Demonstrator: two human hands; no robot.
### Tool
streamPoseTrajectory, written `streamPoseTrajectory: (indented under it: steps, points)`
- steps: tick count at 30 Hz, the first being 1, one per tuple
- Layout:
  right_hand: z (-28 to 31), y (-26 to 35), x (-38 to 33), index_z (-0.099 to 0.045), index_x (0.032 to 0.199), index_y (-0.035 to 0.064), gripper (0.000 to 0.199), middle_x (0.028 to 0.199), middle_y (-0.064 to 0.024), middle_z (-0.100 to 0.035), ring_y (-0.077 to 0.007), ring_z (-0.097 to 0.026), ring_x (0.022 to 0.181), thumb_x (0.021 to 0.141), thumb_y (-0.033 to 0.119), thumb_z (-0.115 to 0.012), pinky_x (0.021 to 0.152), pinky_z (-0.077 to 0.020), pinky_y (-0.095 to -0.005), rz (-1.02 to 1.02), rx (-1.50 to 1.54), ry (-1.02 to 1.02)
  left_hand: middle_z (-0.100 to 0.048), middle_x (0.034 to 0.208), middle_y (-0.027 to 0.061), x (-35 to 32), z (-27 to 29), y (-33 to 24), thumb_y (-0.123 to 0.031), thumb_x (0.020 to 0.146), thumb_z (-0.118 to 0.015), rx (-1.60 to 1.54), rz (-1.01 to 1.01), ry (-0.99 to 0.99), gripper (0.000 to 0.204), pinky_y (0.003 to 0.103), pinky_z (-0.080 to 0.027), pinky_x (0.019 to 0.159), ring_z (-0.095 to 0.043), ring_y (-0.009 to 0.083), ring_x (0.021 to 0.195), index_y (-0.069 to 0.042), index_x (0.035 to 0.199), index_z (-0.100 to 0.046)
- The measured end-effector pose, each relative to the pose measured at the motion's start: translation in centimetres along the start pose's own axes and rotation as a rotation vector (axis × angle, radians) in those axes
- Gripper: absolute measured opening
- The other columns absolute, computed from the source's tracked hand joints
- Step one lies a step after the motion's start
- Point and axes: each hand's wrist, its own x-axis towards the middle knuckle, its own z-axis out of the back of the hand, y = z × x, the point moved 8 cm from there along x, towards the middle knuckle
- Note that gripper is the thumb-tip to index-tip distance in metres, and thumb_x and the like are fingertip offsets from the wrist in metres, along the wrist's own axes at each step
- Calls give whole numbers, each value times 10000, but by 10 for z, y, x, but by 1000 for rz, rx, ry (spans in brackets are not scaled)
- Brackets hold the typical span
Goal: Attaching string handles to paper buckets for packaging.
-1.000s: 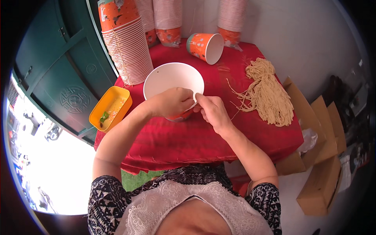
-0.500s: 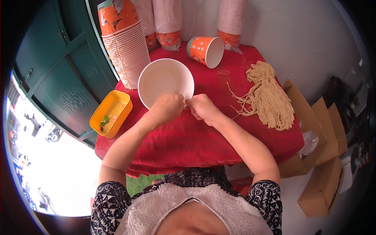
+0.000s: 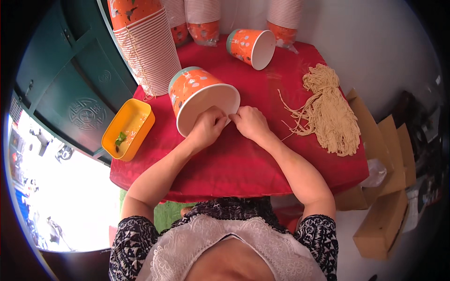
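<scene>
An orange paper bowl (image 3: 199, 96) with a white inside lies tilted on its side on the red table (image 3: 243, 164), its mouth toward me. My left hand (image 3: 208, 127) grips the near rim of the bowl. My right hand (image 3: 251, 122) pinches the same rim just to the right, fingertips meeting the left hand's. Both hands are closed on the bowl's edge.
A tall stack of orange bowls (image 3: 145, 47) leans at the back left, with more stacks (image 3: 204, 18) behind. Another bowl (image 3: 253, 47) lies on its side at the back. A bundle of dry noodles (image 3: 326, 112) lies right. A yellow tray (image 3: 129, 129) sits left. Cardboard boxes (image 3: 382, 220) stand right.
The bowl has tipped from facing up at me onto its side, showing its orange wall. Both hands have stayed on its near rim and shifted slightly toward me.
</scene>
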Motion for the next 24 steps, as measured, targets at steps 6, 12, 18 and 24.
streamPoseTrajectory:
  steps: [6,12,18,24]
  points:
    - [-3,-2,1,-697,837,-12,322,788,-237,-677,-398,-676,776,907,293,-620,686,-540,-499,9,-34,-30,-615,690,53,-1,-8,26,-125,877,-586,-412,423,18,187,303,-448,587,-540,136,620,30,810,-665]
    - [-3,-1,-3,-689,888,7,273,824,-237,-665,-425,-647,817,906,267,-606,720,-513,-517,0,0,-7,-533,634,2,-1,-19,36,-156,915,-579,-523,515,38,199,230,-342,502,-444,65,558,6,820,-646]
    - [-6,5,-15,-680,896,-30,222,801,-222,-680,-331,-675,765,890,173,-591,707,-515,-425,81,163,180,-569,687,21,-7,-18,37,-150,902,-607,-464,537,114,170,230,-385,483,-489,73,576,13,864,-636]
    - [5,-10,-9,-667,866,-52,178,723,-62,-657,-99,-584,705,892,110,-597,652,-474,-281,79,584,106,-607,762,33,-5,-22,25,-98,878,-640,-424,394,144,113,238,-449,507,-539,83,621,14,897,-637]
